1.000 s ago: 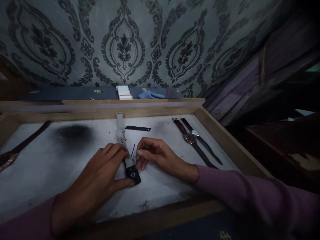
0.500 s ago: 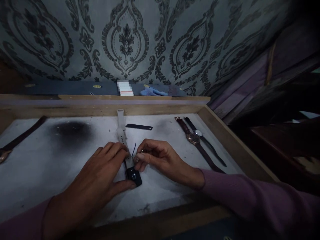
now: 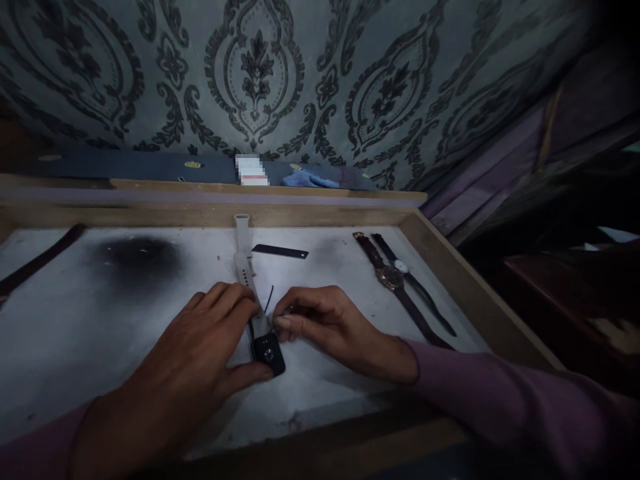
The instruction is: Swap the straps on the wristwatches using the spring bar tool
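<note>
A black smartwatch body lies back side up on the white tray floor. My left hand holds it, thumb on its lower edge and fingers at its upper left. A pale strap runs away from it toward the back wall. My right hand is pinched at the watch's upper end, on something too small to make out. A thin dark strip sticks up between the hands.
A dark blade lies behind my hands. A brown-strapped watch and a thinner black-strapped watch lie at the right. A dark strap lies far left. Wooden walls edge the tray; a blue cloth lies beyond.
My right fingers have closed in slightly at the watch's upper end. My left hand keeps its hold. The view has shifted a little.
</note>
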`<state>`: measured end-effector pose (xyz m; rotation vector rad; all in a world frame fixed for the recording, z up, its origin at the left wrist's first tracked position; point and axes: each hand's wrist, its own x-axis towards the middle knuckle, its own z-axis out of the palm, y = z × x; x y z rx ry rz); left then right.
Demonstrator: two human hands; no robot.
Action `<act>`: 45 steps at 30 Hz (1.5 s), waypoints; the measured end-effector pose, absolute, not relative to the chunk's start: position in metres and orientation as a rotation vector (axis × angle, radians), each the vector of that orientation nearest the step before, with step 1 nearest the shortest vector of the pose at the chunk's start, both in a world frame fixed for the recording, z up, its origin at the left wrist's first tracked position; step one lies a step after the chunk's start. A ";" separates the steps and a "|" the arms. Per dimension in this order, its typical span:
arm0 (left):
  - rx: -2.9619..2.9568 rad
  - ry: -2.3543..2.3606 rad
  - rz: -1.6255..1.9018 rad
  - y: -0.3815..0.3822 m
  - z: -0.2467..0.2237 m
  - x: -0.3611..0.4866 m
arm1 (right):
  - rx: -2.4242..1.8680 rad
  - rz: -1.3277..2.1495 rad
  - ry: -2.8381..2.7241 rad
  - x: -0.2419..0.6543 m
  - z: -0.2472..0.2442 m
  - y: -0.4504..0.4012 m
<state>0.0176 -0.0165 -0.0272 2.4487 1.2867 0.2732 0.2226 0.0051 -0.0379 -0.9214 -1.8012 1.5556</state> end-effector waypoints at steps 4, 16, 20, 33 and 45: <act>2.427 1.267 0.281 -0.016 -0.027 0.017 | -0.908 1.597 -1.752 0.224 -0.040 0.006; 2.501 1.249 0.359 -0.018 -0.036 0.015 | -0.898 1.613 -1.729 0.223 -0.038 0.005; 2.504 1.258 0.357 -0.018 -0.036 0.015 | -0.892 1.634 -1.695 0.222 -0.038 0.004; 2.488 1.256 0.350 -0.017 -0.034 0.017 | -0.883 1.500 -1.796 0.221 -0.037 0.003; 2.468 1.277 0.280 -0.016 -0.030 0.018 | -0.872 1.532 -1.762 0.222 -0.039 0.002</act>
